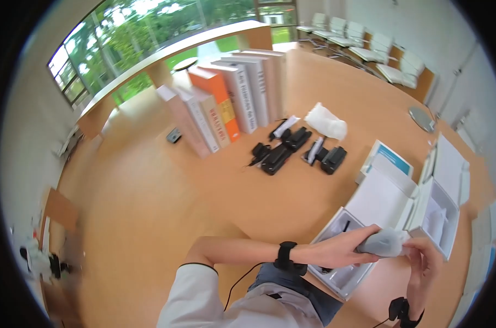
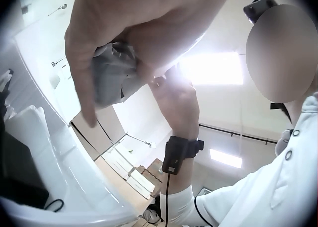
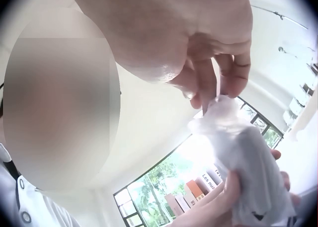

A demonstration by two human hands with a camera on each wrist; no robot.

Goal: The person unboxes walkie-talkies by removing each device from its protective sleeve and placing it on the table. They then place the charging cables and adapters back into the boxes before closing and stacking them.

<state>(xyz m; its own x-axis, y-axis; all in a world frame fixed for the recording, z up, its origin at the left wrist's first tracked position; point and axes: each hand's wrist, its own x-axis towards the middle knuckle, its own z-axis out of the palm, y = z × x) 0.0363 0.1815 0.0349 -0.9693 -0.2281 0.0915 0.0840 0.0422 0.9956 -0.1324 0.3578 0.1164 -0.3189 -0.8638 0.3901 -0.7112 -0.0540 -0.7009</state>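
Note:
A grey object in a cloudy plastic bag (image 1: pixel 380 244) is in my left hand (image 1: pixel 338 250), whose fingers and thumb wrap round its body. At the bag's gathered end, my right hand (image 1: pixel 424 261) pinches the plastic between thumb and fingers. The right wrist view shows the crumpled bag mouth (image 3: pixel 222 110) right at those fingertips; the bag hides what kind of object is inside. Under the left hand lies an open white box (image 1: pixel 343 287) with a moulded tray and a black item in it.
Another open white box (image 1: pixel 447 218) stands at the right, near a blue-and-white box (image 1: pixel 392 158). Several black devices (image 1: pixel 278 158) and a crumpled white bag (image 1: pixel 327 121) lie farther back on the table. A row of upright books (image 1: pixel 242 95) stands behind them.

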